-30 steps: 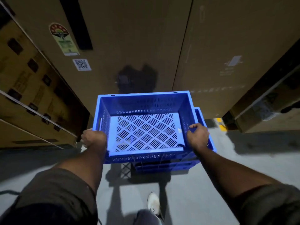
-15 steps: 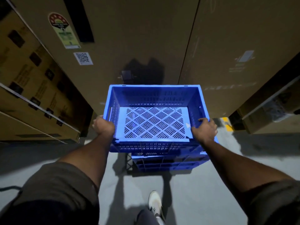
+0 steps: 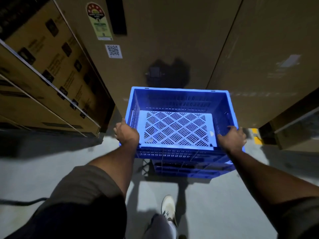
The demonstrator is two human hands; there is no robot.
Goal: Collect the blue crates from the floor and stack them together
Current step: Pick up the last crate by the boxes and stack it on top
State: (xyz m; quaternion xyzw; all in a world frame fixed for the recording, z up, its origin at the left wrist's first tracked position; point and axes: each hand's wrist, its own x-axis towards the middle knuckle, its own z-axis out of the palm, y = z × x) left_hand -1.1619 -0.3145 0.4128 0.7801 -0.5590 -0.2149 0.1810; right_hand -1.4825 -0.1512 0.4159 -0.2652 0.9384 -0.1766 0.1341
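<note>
head view looks down on a dim aisle between tall cardboard boxes (image 3: 172, 40) that fill the back and both sides. on the middle box sit a colourful label (image 3: 99, 20) and, just below it, a qr sticker (image 3: 113, 51). the grey floor (image 3: 51, 169) runs under everything, and a dark cable (image 3: 22, 202) lies on it at the far left.

the top crate (image 3: 176, 130), blue with a slotted bottom and slotted walls, is empty and sits in the middle of the view. under it a lower crate (image 3: 193, 171) of the same blue stands on the floor; its near wall shows below the top one and a little to the right. whether the top crate already rests on the lower one or hangs just above, i cannot tell.

both arms reach forward in short dark sleeves. the left hand (image 3: 127, 133) is closed around the left wall of the top crate near the front corner. the right hand (image 3: 232, 138) grips the right wall, fingers curled over the rim. a white shoe (image 3: 168, 208) stands on the floor below the crates.
</note>
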